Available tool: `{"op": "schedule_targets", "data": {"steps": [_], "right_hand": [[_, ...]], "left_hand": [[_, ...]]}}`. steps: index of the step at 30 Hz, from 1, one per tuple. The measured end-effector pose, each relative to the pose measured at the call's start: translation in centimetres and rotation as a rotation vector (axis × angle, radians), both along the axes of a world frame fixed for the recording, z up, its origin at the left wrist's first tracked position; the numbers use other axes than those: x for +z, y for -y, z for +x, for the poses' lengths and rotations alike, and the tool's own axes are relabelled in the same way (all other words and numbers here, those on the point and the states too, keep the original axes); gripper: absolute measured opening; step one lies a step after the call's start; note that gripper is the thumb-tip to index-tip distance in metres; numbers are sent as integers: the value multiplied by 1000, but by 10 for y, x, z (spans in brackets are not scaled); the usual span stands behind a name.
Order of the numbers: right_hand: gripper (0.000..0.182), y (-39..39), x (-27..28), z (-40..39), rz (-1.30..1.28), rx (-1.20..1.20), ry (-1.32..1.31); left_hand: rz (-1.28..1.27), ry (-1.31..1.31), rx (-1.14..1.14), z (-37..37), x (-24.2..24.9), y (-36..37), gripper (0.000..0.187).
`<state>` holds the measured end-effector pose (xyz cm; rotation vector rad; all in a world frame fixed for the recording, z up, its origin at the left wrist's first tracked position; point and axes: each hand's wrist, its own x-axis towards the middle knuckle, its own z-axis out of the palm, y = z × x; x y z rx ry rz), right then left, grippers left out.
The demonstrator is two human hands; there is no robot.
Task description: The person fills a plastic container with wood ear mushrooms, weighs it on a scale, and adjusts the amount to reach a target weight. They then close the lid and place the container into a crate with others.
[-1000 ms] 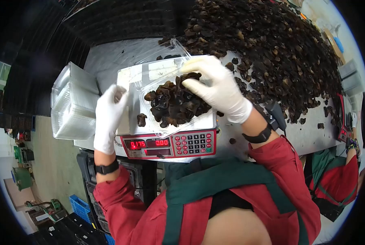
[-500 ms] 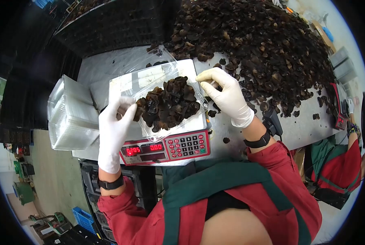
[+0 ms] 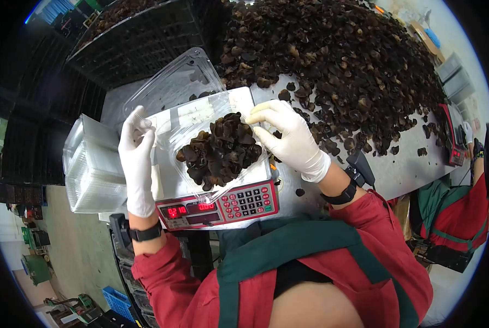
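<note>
A clear plastic box (image 3: 188, 177) heaped with dark, curled fungus pieces (image 3: 221, 150) sits on a red and white digital scale (image 3: 233, 205); its display reads 0.210. Its clear lid (image 3: 173, 76) is tilted up behind. My left hand (image 3: 136, 164), in a white glove, is left of the box near the lid's lower left corner, thumb and fingers curled together; what they pinch is too small to make out. At the box's upper right edge, my gloved right hand (image 3: 288, 139) has its fingertips beside the pieces, thumb and index finger apart.
A large pile of dark fungus (image 3: 332, 65) covers the back and right of the metal table (image 3: 332, 177). Stacked clear boxes (image 3: 97, 169) stand at the left. A black crate (image 3: 140, 46) is behind. At far right are another scale (image 3: 452, 136) and a co-worker's arm (image 3: 478, 164).
The lid has risen. My left hand has come away from the fungus, up and to the left. The display went from 0.205 to 0.210. My right hand moved slightly left.
</note>
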<state>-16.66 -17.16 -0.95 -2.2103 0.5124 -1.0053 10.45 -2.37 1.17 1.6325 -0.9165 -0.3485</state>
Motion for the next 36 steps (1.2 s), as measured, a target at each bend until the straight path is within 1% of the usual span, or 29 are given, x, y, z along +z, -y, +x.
{"op": "schedule_targets", "data": {"steps": [1, 3, 5, 7, 8, 9, 11, 12, 13, 15, 16, 18, 20, 22, 23, 25, 26, 27, 29, 30, 32, 33, 35, 36], "right_hand": [[21, -1, 2, 1, 4, 3, -5], [22, -7, 12, 10, -223, 46, 31], [24, -16, 21, 25, -314, 158, 7], [29, -24, 17, 43, -364, 199, -19], [33, -24, 13, 46, -374, 173, -71], [33, -23, 10, 47, -375, 166, -70], [30, -17, 5, 47, -282, 94, -142], [29, -17, 4, 46, -234, 92, -95], [29, -15, 4, 43, -237, 101, -106], [29, -12, 3, 38, -136, 85, -118], [29, -11, -1, 37, -137, 70, -120], [28, -7, -5, 37, -155, 79, -105], [27, -6, -5, 36, -166, 82, -90], [23, -7, 5, 39, -208, 130, -225], [23, -7, 7, 42, -207, 127, -223], [19, -9, 8, 50, -439, 89, -342], [15, -9, 5, 55, -496, 86, -386], [15, -9, 7, 60, -494, 86, -384], [13, -8, 10, 68, -627, 118, -631], [13, -9, 7, 70, -627, 117, -630], [13, -11, -1, 72, -717, 39, -481], [13, -10, 1, 71, -720, 34, -480], [8, -3, 7, 64, -609, 111, -257], [8, -1, 7, 60, -611, 111, -259]], "left_hand": [[4, -5, 3, -4, 2, -4, 46], [11, -9, 14, -10, 4, -11, 45], [26, -28, 19, -16, 7, -12, 43], [-54, 225, 196, -23, 7, -9, 42], [-57, 488, 292, -30, 8, -6, 37], [-61, 489, 285, -35, 10, -5, 37], [-105, 648, 47, -45, 11, -3, 30], [-20, 698, -44, -58, 14, -1, 27], [28, 703, -107, -70, 14, 5, 23], [95, 708, -253, -82, 11, 16, 17], [94, 706, -249, -81, 7, 16, 17], [153, 768, -222, -79, -2, 15, 10], [151, 748, -217, -77, 1, 11, 10], [147, 713, -200, -78, 4, 5, 11], [148, 716, -203, -78, 4, 2, 11], [146, 677, -168, -78, 3, -2, 13], [147, 679, -168, -78, 3, -3, 13], [160, 676, -162, -78, 3, -5, 12], [173, 674, -156, -78, 1, -6, 11], [164, 663, -155, -77, -2, -7, 13], [150, 655, -157, -78, -4, -8, 14], [154, 641, -145, -78, -4, -9, 14], [154, 627, -131, -78, -5, -10, 13], [135, 582, -133, -77, -6, -11, 13]]}}
